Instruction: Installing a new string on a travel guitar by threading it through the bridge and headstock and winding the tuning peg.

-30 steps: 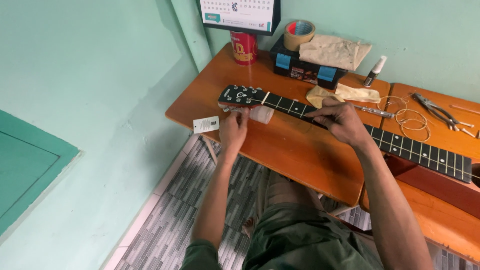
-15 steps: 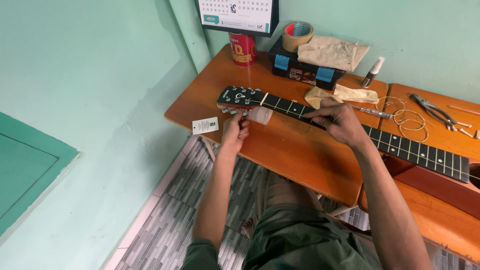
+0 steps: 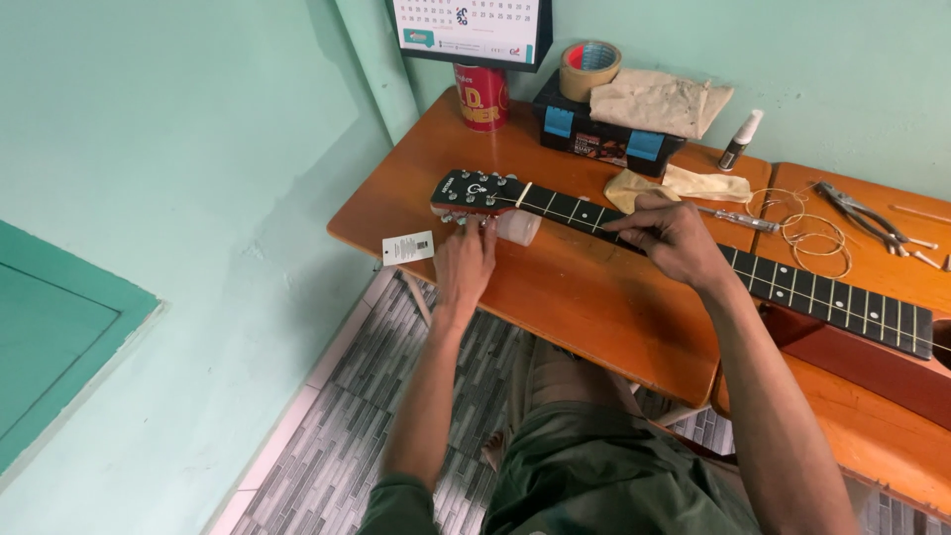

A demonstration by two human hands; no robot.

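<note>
Head view shows our left hand (image 3: pixel 466 266) pinching a tuning peg on the black guitar headstock (image 3: pixel 475 190) lying on the orange wooden table (image 3: pixel 575 297), while our right hand (image 3: pixel 669 236) has its fingers pressed together on the dark fretboard (image 3: pixel 792 287), stringing seemingly unfinished.

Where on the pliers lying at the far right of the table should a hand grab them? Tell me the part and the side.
Grip the pliers by the two handles, which splay toward the right edge of the table, coming from above and from the right. They lie flat, their jaws pointing left toward the coiled strings, so the handle end is the freer one. The grip is likely easiest there.
</note>
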